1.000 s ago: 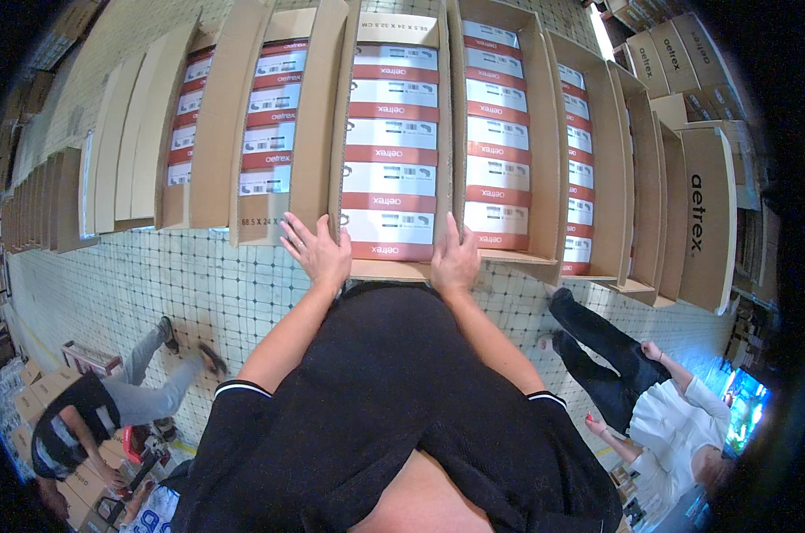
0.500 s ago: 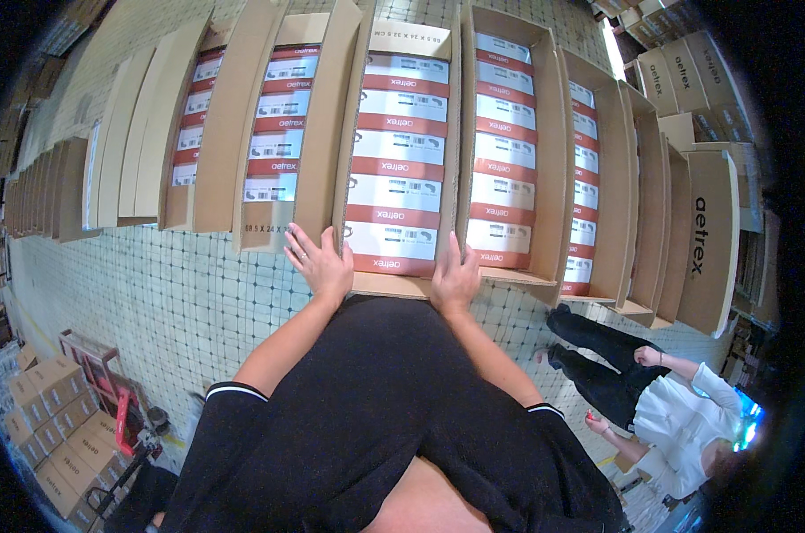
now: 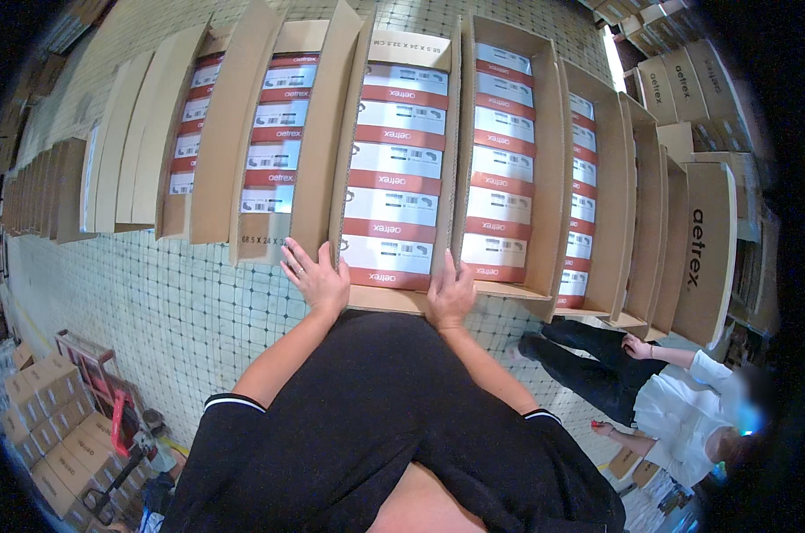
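Note:
An open brown carton (image 3: 389,299) with a row of white-and-red shoe boxes (image 3: 389,253) packed in it stands right before me. My left hand (image 3: 318,282) rests on its left flap (image 3: 321,169), near the front corner, fingers spread and thumb beside the carton's edge. At the opposite front corner lies my right hand (image 3: 451,291), its fingers stretched out along the right side wall. Neither hand has lifted anything. The carton's near end is close against my black shirt (image 3: 384,400).
More open cartons of shoe boxes flank this one, including a left carton (image 3: 269,240) and a right carton (image 3: 509,289). A co-worker in a white top (image 3: 678,400) stands at the right. Stacked closed cartons (image 3: 56,391) and a red pallet jack (image 3: 118,422) are at lower left.
The cartons and my hands sit slightly lower in the picture, as the view has shifted. Both hands stay at the same carton corners. The co-worker's legs and arms have shifted.

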{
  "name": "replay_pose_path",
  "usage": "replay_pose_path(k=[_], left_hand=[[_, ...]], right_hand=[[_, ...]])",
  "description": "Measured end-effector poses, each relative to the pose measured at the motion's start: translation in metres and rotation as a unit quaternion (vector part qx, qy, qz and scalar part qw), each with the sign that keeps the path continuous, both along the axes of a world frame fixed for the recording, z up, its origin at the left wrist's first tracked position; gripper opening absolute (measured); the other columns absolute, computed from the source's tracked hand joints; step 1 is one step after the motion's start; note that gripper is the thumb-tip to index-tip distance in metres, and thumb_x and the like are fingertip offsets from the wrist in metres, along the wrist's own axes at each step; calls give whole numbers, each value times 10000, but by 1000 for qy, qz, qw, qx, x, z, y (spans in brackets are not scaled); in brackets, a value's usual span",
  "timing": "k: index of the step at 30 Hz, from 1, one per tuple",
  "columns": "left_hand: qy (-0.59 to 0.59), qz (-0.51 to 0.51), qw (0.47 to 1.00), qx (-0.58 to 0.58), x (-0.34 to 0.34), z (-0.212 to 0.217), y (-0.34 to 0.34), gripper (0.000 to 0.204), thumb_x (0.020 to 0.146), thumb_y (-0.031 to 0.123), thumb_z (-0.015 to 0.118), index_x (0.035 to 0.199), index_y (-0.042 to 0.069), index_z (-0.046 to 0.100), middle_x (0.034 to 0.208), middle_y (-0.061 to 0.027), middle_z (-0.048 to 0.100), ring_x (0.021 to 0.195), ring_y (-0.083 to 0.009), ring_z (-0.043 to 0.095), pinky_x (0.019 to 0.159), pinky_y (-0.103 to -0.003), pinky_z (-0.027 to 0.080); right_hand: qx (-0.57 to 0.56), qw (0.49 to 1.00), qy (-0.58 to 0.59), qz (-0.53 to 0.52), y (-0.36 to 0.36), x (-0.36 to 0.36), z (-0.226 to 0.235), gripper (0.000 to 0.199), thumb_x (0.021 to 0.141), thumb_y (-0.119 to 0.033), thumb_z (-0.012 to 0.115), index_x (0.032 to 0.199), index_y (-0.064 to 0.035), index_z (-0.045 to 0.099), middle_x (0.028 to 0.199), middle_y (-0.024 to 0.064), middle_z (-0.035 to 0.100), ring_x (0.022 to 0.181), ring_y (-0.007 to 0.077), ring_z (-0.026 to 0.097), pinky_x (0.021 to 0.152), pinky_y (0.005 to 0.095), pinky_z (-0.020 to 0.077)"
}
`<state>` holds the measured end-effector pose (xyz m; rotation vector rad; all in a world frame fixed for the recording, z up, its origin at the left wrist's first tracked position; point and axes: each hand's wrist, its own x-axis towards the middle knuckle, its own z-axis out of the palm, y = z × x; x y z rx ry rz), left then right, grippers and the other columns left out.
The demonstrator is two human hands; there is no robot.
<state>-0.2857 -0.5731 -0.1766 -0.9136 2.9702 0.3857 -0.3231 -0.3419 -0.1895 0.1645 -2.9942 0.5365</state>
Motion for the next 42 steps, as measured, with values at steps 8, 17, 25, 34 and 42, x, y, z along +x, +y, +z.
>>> replay_pose_path(k=[8,17,25,34,42], left_hand=[[-8,-2,1000,8,0,8,0,450,877,355,581,1273,141,579,1556,-321,70,1449,-479,43,1158,-587,46],[23,0,999,35,3,10,-2,446,846,321,623,1256,151,580,1551,-329,76,1449,-488,34,1156,-593,44],[53,-7,997,53,7,7,-7,465,824,310,667,1250,144,582,1541,-347,83,1439,-511,41,1145,-625,28],[33,9,997,67,3,5,-6,394,806,291,679,1165,136,632,1546,-342,65,1438,-517,18,1141,-639,25],[35,12,999,12,0,1,-4,362,771,288,706,1100,141,680,1533,-339,147,1425,-518,112,1133,-650,112]], right_hand=[[9,1000,18,-1,-2,1,1,502,861,-193,628,1352,-204,527,1189,114,537,1024,305,563,807,450,464],[15,1000,9,-1,-2,4,1,548,864,-192,623,1392,-230,482,1164,134,530,1018,317,553,815,444,459],[16,999,-31,-39,-21,5,21,595,908,-361,604,1413,-96,431,1292,225,452,1174,385,468,962,505,392],[-375,922,-98,10,-82,-93,45,360,983,-220,518,1286,-26,526,1072,146,621,999,286,605,867,383,489],[-700,539,-415,-218,-150,-353,-60,344,1030,-334,392,1226,-69,494,858,99,622,686,184,606,561,273,496]])
